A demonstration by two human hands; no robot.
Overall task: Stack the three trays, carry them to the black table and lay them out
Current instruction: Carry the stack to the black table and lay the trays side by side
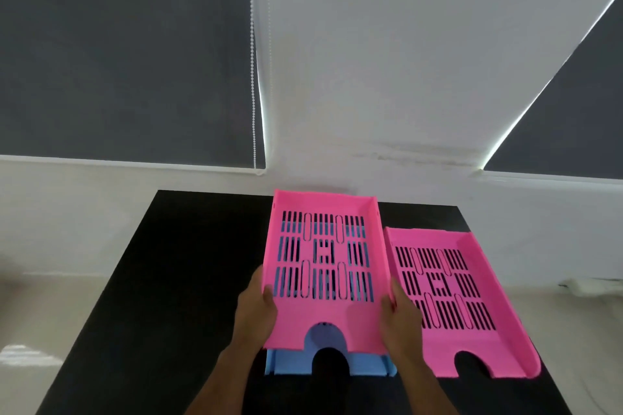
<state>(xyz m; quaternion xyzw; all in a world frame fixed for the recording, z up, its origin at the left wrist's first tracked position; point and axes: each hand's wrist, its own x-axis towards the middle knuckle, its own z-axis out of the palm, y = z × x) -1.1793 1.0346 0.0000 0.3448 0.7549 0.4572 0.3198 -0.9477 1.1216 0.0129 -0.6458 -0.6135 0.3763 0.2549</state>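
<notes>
A pink slotted tray (324, 310) is held over the middle of the black table (175, 280). My left hand (258, 305) grips its left side wall and my right hand (399, 312) grips its right side wall. Directly beneath it lies a blue tray (364, 369), mostly hidden, with only its front edge and bits through the slots showing. A second pink tray (472, 344) lies flat on the table just to the right, its near corner close to the table's right edge.
The table stands against a white wall (371, 77) with dark roller blinds (124, 50) left and right. Bare black tabletop stretches to the left of the trays. A pale floor (40, 307) lies on both sides of the table.
</notes>
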